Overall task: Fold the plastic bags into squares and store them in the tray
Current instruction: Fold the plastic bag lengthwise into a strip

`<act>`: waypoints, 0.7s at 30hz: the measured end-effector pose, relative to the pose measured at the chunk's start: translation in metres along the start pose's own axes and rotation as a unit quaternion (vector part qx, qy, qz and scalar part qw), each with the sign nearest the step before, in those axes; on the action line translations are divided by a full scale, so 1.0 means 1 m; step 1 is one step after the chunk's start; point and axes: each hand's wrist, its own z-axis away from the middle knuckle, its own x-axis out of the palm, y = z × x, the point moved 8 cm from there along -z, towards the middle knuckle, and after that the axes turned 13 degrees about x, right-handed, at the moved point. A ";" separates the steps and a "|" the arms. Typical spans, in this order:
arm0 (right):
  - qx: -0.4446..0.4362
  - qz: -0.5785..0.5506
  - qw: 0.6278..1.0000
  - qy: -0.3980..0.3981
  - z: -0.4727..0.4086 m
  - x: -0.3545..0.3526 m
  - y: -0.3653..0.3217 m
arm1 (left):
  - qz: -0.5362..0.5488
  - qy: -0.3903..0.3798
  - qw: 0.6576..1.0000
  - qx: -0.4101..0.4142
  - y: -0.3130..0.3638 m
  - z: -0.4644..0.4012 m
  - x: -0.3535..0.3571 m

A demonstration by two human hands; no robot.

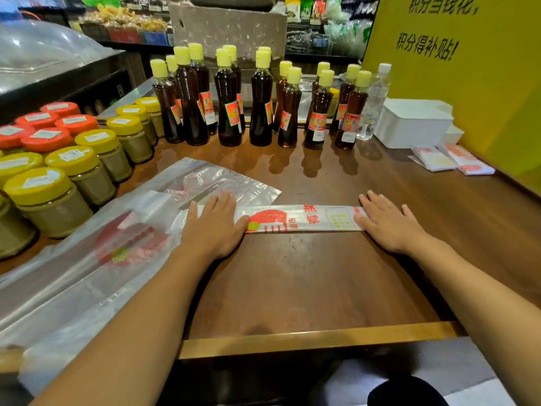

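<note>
Brown wooden counter [292,276] served as reference. Loose pile of clear plastic bags with red print [87,259] lay across its left part. White rectangular plastic tray [412,124] stood at its far right, 2 folded bag squares [452,161] just before it. Long narrow folded bag strip, red and yellow print [298,218], lay flat at counter centre. Left hand [213,221] pressed the strip's left end, fingers straight. Right hand [386,221] pressed its right end, fingers straight.

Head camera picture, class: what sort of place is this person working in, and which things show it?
Most likely a food shop counter. Rows of labelled dark bottles and yellow-lidded jars stand on display, stocked shelves fill the background, and a yellow printed sign stands at right.
</note>
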 end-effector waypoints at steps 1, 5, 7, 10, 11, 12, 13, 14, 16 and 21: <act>0.007 0.015 1.000 -0.008 -0.001 -0.001 0.000 | 0.000 0.000 1.000 -0.001 0.002 0.000 0.000; 0.019 0.093 0.995 0.022 0.016 -0.021 -0.029 | 0.001 0.010 1.000 -0.006 0.006 0.003 -0.002; -0.047 0.061 0.994 0.083 0.046 -0.032 -0.083 | 0.007 0.012 1.000 -0.003 0.007 0.003 -0.002; -0.166 -0.044 0.982 0.076 0.093 -0.022 -0.183 | 0.016 0.011 1.000 0.001 0.006 0.004 -0.003; -0.189 -0.076 0.978 0.056 0.100 -0.013 -0.210 | 0.030 0.016 0.999 0.005 0.006 0.005 -0.004; -0.199 -0.112 0.973 0.039 0.103 -0.005 -0.230 | 0.054 0.025 0.998 0.012 0.005 0.006 -0.005; -0.200 -0.149 0.968 0.037 0.103 0.001 -0.243 | 0.083 0.037 0.996 0.020 0.005 0.007 -0.006; -0.195 -0.173 0.964 0.048 0.099 0.006 -0.249 | 0.107 0.047 0.993 0.026 0.005 0.007 -0.006; -0.186 -0.169 0.964 0.086 0.093 0.012 -0.252 | 0.119 0.040 0.991 0.039 0.002 0.005 -0.007; -0.200 -0.116 0.967 0.104 0.087 0.017 -0.245 | 0.054 -0.069 0.995 0.041 -0.010 0.013 -0.007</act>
